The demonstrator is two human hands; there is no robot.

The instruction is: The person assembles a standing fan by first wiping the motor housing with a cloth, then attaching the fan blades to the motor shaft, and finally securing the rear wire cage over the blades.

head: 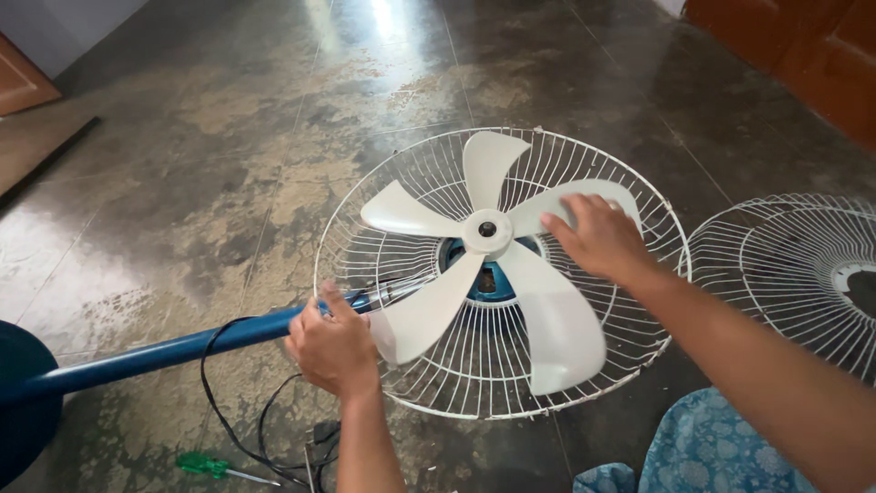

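On the dark, stained floor we have a pedestal fan laid flat, and our left hand is curled tight around its blue pole, right where the pole meets the rear wire guard. Our right hand lies fingers loosely spread on the upper right vane of the white fan blade, pressing flat rather than gripping. The blade sits face up inside the guard, its hub at the centre and the blue motor housing showing beneath.

The guard's rim runs just beside our left wrist, and its right edge comes near the second wire guard lying apart on the floor to the right. There's open floor above and to the left. Below the left hand a black power cord loops across the floor, with a green-handled screwdriver just beside it. The fan's round base sits at the far left, and blue patterned cloth shows at the bottom right.
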